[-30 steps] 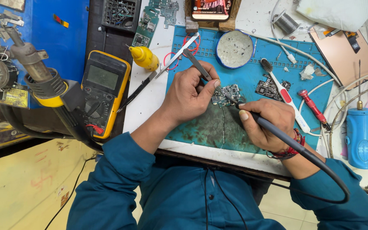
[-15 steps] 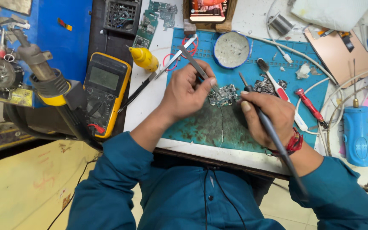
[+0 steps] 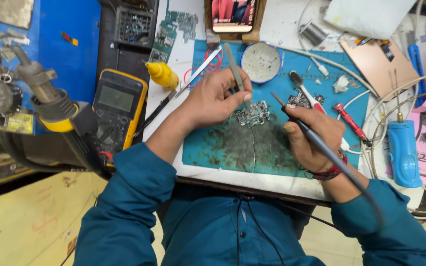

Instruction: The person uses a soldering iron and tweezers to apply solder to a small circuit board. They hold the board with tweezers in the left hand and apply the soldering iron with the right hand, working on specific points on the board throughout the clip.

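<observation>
Iron tip lifted off since before. Left hand (image 3: 213, 98) pinching tweezers (image 3: 233, 66), right hand (image 3: 311, 135) gripping soldering iron (image 3: 321, 148); circuit board (image 3: 253, 114) light, fragile, best held by edges.

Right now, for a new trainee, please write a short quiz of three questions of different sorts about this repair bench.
1. True or false: the left hand holds tweezers above the small circuit board.
2. Which tool is in the right hand? A) soldering iron B) red screwdriver C) yellow multimeter
3. Fill in: the circuit board lies on a ____ mat.

Key:
1. True
2. A
3. Blue
</observation>
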`<act>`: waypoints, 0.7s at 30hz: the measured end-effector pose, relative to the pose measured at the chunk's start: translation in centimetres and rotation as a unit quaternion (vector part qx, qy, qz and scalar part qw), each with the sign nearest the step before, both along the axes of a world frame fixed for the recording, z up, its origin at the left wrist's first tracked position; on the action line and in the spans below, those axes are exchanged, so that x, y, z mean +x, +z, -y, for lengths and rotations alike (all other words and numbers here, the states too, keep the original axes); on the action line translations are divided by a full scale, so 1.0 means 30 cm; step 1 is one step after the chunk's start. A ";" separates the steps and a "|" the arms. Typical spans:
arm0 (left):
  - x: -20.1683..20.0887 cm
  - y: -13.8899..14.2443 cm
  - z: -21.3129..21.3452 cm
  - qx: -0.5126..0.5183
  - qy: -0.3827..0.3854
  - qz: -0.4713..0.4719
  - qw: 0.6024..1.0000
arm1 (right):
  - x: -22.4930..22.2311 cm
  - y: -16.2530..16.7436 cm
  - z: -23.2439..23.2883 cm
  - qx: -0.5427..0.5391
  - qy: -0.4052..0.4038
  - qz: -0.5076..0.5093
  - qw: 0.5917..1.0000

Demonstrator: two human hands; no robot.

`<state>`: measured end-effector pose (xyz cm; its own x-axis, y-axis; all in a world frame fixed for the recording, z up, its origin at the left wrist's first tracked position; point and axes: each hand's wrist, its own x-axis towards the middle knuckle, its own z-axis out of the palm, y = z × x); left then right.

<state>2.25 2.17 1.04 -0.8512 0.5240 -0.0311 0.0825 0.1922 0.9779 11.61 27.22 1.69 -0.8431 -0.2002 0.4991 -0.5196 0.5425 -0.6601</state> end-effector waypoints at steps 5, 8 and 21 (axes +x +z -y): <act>0.001 -0.051 0.005 0.092 -0.015 0.024 0.995 | 0.001 0.003 0.003 -0.001 0.032 0.023 0.999; 0.002 -0.058 0.006 0.093 -0.022 -0.002 0.995 | -0.003 0.009 0.012 0.012 0.068 0.042 0.997; 0.003 0.000 0.007 0.006 -0.001 0.018 1.000 | -0.012 0.020 0.029 0.025 0.088 0.067 0.994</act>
<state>2.34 1.95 1.04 -0.8480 0.5270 -0.0557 0.0475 0.1803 0.9825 11.26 26.34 2.29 -0.8508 -0.3719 0.3712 -0.5190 0.4845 -0.7042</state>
